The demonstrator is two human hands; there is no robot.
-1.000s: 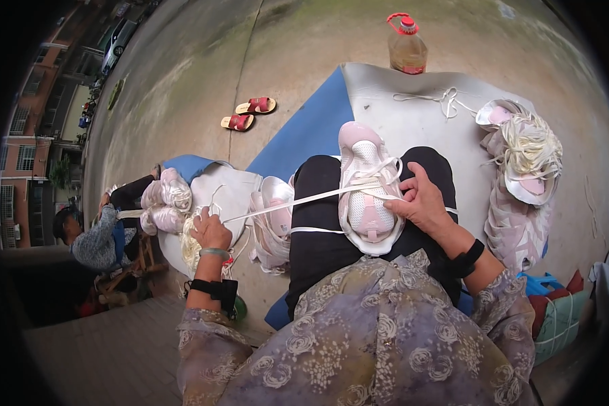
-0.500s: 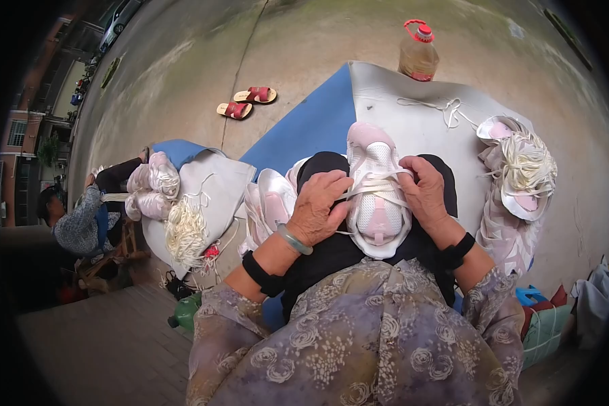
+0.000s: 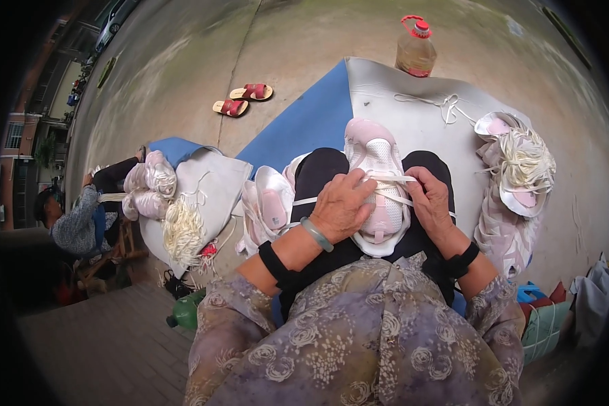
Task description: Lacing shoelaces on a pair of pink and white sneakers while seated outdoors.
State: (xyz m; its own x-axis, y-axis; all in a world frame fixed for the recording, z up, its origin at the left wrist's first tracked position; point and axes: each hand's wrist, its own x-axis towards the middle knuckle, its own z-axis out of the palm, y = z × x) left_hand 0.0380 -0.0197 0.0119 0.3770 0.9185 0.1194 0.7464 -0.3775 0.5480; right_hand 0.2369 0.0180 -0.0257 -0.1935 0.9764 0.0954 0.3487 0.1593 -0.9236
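A pink and white sneaker (image 3: 384,220) rests on my lap between my black-clad knees, its pink heel end pointing away from me. My left hand (image 3: 345,205) lies across its left side, fingertips closed at the white shoelace (image 3: 392,178) over the lacing. On the right, my right hand (image 3: 431,201) pinches the lace, which runs taut between both hands. Another stretch of lace shows left of my left hand. Part of the sneaker's left side is hidden under my left hand.
Pink-white shoes (image 3: 273,199) lie beside my left knee. At right, a shoe row carries a bundle of cream laces (image 3: 526,160). A blue and white sheet (image 3: 304,111), red slippers (image 3: 231,108) and a capped jug (image 3: 416,54) lie ahead. Another person (image 3: 81,223) sits at far left.
My left hand has moved right and inward over the sneaker. The lace is now stretched across toward my right hand, which has shifted slightly right.
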